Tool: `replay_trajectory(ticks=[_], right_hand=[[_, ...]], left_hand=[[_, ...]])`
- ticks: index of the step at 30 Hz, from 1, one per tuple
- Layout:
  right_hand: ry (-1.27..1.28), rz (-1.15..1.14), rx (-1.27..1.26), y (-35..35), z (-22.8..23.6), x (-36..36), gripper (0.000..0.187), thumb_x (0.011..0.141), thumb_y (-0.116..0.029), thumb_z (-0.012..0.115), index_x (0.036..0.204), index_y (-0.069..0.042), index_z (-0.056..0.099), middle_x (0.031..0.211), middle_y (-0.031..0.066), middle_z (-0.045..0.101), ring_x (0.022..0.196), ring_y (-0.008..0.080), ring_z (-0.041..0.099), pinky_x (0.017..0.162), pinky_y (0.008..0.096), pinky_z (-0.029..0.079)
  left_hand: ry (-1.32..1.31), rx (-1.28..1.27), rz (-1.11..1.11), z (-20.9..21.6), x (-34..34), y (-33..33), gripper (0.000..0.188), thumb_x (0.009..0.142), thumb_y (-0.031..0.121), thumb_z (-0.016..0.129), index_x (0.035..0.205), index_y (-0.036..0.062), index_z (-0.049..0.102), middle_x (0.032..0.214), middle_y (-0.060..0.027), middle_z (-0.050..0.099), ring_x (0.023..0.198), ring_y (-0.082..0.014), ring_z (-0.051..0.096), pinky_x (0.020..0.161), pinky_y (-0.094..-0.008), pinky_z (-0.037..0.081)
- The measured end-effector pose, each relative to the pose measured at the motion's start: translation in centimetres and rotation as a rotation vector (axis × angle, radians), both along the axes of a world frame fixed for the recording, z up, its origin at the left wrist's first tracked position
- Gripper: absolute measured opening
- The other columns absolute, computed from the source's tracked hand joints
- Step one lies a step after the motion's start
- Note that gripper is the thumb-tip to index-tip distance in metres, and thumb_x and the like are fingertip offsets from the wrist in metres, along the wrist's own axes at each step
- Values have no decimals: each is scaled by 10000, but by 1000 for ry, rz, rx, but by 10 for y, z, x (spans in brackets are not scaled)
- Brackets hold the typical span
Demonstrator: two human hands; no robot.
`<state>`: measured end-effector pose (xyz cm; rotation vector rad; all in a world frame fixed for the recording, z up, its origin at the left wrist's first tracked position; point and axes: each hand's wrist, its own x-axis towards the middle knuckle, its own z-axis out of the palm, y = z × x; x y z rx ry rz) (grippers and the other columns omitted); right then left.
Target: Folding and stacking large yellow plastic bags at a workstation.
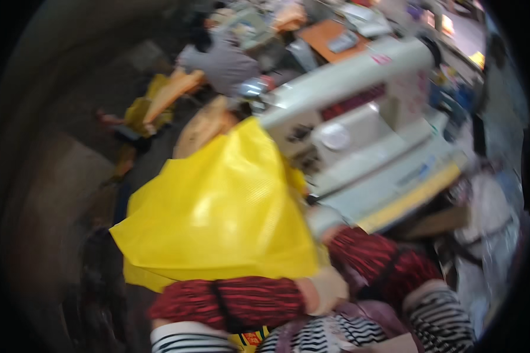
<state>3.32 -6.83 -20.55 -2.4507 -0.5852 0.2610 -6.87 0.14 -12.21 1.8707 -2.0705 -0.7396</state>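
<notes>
A large, glossy yellow plastic-like sheet [212,206] spreads in front of me, bulging upward, with its right edge beside the white sewing machine [353,112]. At the sheet's lower right corner is my left hand [328,289], in a pale glove, its fingers closed on the edge as far as the blur shows. My right hand [328,221], also pale-gloved, is just above it, against the sheet's right edge and close to the machine bed [388,182]. Its fingers are smeared and partly hidden. Dark red and black oversleeves cover both forearms. The sheet hides the needle area in part.
Beyond the sheet sits another person [221,62] in a greyish top. An orange-brown board [330,41] with a small grey object on it lies behind the machine. Pale cloth or plastic [489,206] hangs at the right. More machines and clutter fill the far side.
</notes>
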Motion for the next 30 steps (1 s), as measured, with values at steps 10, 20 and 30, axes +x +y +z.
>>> replay_trajectory(ticks=[10,20,30], right_hand=[[169,-77,-169,-17,-2,12,618,826,-245,429,1403,-64,299,868,248,654,821,359,653,697,465,510],[175,-69,-200,-32,11,-51,377,781,-326,529,929,-21,696,908,218,663,856,376,646,746,447,505],[6,-20,-124,-3,-30,22,603,862,-309,451,1378,-25,322,996,209,648,836,352,646,720,476,499]], left_hand=[[-445,741,349,122,55,-21,252,582,301,689,756,120,706,780,-95,683,692,-318,649,584,-393,514],[-89,500,347,99,-8,-16,287,658,314,661,838,96,715,858,-154,682,830,-318,663,704,-421,529],[-192,367,546,45,-7,19,236,646,311,638,693,79,632,714,-144,623,687,-351,622,595,-427,476]])
